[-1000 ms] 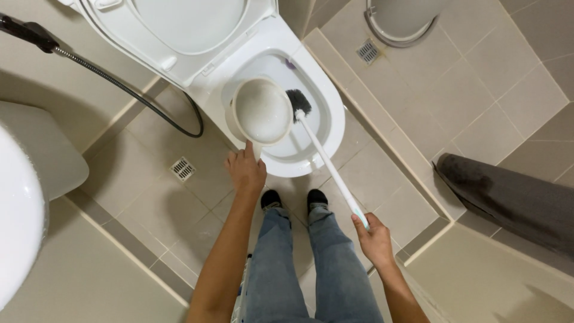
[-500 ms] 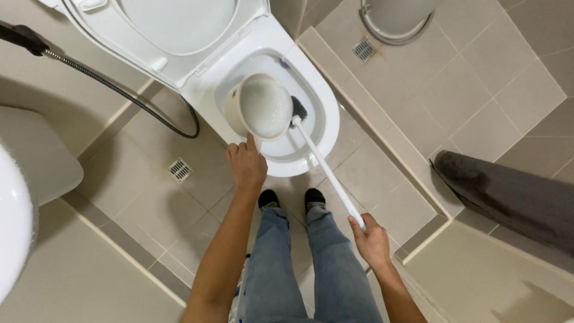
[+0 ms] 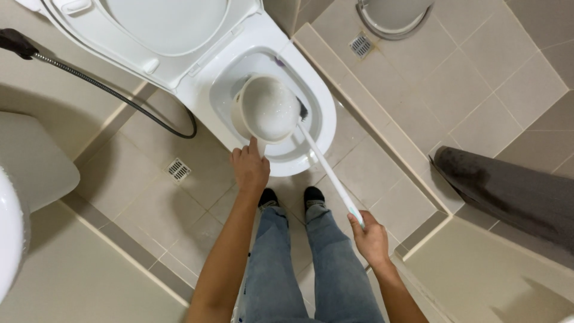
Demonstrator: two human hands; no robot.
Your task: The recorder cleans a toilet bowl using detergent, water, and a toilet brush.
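I look down at a white toilet bowl (image 3: 320, 122) with its lid raised. My left hand (image 3: 250, 169) grips the handle of a white water scoop (image 3: 267, 107), held over the bowl with water in it. My right hand (image 3: 371, 237) holds the end of a long white toilet brush (image 3: 327, 174), whose dark head reaches into the bowl behind the scoop and is mostly hidden by it. My legs in blue jeans and dark socks stand just in front of the toilet.
A black spray hose (image 3: 113, 93) loops across the tiled floor on the left, near a small floor drain (image 3: 178, 169). A white basin edge (image 3: 33, 161) is at the far left. A dark grey mat (image 3: 508, 191) lies right, past a raised tile kerb (image 3: 382, 137).
The scoop has stayed over the bowl while the brush head slid further under it. The camera has tilted slightly, shifting the toilet in view.
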